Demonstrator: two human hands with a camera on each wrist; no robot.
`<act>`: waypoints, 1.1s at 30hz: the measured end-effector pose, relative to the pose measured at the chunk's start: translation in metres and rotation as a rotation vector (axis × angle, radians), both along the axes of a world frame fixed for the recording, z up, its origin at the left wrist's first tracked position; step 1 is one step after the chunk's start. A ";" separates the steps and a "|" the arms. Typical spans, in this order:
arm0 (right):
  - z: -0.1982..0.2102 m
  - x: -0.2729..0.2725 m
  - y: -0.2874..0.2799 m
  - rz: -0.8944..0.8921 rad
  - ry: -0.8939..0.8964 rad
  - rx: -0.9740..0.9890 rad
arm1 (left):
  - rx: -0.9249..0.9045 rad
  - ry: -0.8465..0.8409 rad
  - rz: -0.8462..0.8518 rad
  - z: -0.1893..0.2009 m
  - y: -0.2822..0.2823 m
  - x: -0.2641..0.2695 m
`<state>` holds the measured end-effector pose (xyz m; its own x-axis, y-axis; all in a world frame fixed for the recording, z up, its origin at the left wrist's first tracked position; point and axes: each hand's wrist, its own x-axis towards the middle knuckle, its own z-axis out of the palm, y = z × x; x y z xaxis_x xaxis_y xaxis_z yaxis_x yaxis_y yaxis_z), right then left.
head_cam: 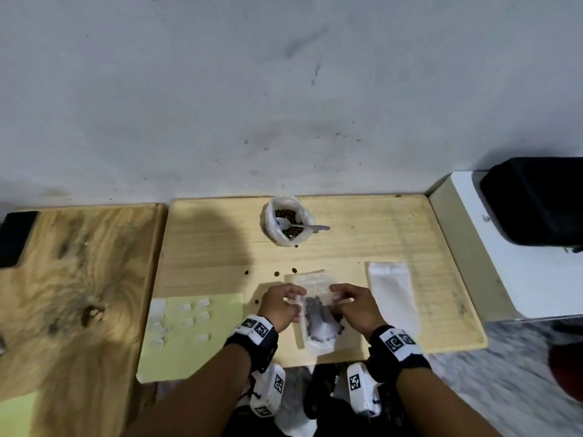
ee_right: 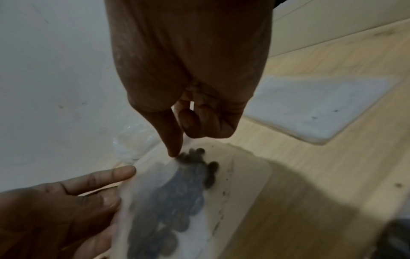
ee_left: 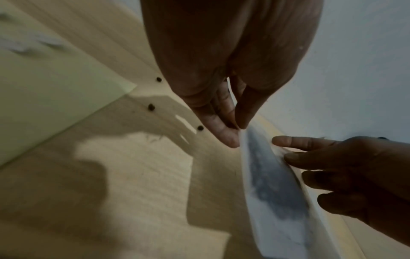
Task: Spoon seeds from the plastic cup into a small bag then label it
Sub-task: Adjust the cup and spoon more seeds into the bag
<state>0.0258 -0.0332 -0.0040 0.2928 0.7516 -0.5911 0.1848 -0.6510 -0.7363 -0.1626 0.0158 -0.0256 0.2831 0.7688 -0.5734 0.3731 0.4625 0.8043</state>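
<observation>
A small clear bag (head_cam: pixel 318 323) holding dark seeds is lifted off the light wooden board (head_cam: pixel 410 234), between my two hands. My left hand (head_cam: pixel 295 298) pinches the bag's left edge between thumb and fingers (ee_left: pixel 230 138). My right hand (head_cam: pixel 339 294) holds the right edge, its thumb tip against the bag (ee_right: pixel 177 201) by the topmost seeds. The bag (ee_left: pixel 272 184) is seen edge-on in the left wrist view. The plastic cup (head_cam: pixel 287 220) of seeds stands at the back of the board, and a spoon (head_cam: pixel 307 228) rests in it with the handle pointing right.
A stack of empty bags (head_cam: pixel 391 291) lies right of my hands. A yellow sheet (head_cam: pixel 217 342) with small white labels (head_cam: pixel 202 316) sits to the left. Loose seeds (head_cam: pixel 277 274) dot the board. A black object (head_cam: pixel 536 200) rests on a white surface at the right.
</observation>
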 end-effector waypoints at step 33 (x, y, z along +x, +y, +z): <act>-0.045 0.172 -0.032 -0.017 -0.353 -0.136 | -0.125 0.206 -0.093 -0.018 -0.010 0.202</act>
<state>0.1981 -0.0656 -0.0487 0.5078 0.6669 -0.5453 0.4005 -0.7432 -0.5360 0.0391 0.0063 -0.0434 0.2167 0.6643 -0.7154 0.5689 0.5096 0.6455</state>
